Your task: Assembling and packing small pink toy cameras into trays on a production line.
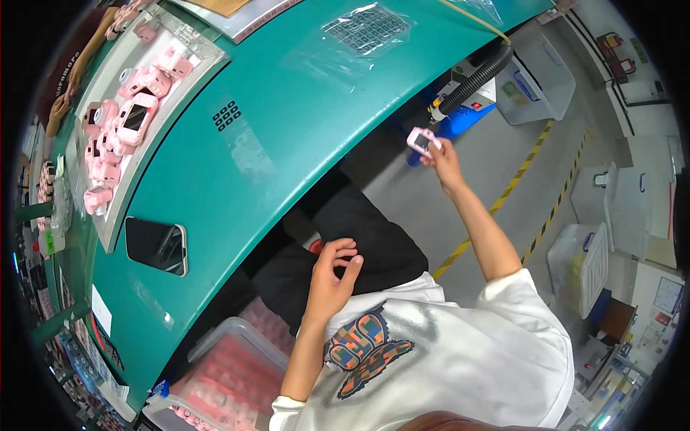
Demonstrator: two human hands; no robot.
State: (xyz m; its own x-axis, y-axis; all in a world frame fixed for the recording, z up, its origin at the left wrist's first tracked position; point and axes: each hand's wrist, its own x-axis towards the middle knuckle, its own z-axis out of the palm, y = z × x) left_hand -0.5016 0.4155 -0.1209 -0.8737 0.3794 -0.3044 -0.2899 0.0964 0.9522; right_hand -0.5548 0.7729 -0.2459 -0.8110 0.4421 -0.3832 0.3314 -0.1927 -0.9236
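Note:
My right hand [447, 164] is stretched out past the table edge, with thumb and fingers closed on a small pink toy camera [419, 141]. The camera's dark screen faces up, and a black flexible hose nozzle [435, 113] is just beyond it. Over my lap, my left hand [332, 279] hangs with its fingers loosely bent and the thumb apart from them; nothing shows in it. The dark trousers [374, 248] lie beneath that hand.
The green table [280, 165] carries a phone [157, 246], black stickers [227, 116] and a clear plastic sheet [366, 29]. Several pink cameras [136, 118] fill a white tray [162, 90] at the left. A clear bin [237, 327] of pink parts stands below the table; another person's arm [90, 54] is at far left.

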